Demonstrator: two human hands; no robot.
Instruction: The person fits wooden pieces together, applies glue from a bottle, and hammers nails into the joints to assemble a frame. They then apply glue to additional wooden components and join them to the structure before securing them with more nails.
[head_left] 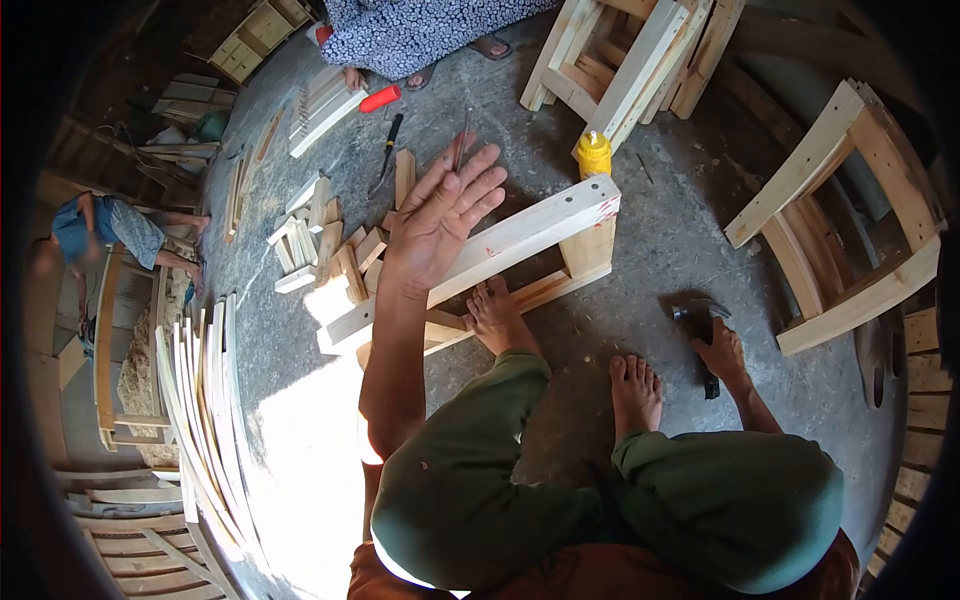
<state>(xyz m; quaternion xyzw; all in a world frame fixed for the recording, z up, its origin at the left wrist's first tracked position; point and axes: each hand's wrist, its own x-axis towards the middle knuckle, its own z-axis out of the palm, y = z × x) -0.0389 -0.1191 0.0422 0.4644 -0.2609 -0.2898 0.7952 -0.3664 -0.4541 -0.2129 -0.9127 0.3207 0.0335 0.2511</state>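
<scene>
My left hand (pixel 440 225) is raised over a wooden frame (pixel 520 238), palm showing. What looks like a thin dark nail (pixel 461 145) sticks up between its thumb and fingers. The frame lies on the floor, its top rail marked with red and dotted with dark holes at the far end. My left foot (pixel 497 315) presses against its near side. To the right, my right hand (pixel 722 352) closes round the handle of a hammer (pixel 711 386) low over the floor; the handle is partly hidden by the fingers.
A yellow glue bottle (pixel 594 155) stands behind the frame. Cut wood blocks (pixel 345 262) and pliers-like tool (pixel 386 155) lie left. Assembled frames (pixel 800 175) stand right. Long slats (pixel 205 400) lean at left. One person (pixel 400 40) sits ahead; another (pixel 110 230) works far left.
</scene>
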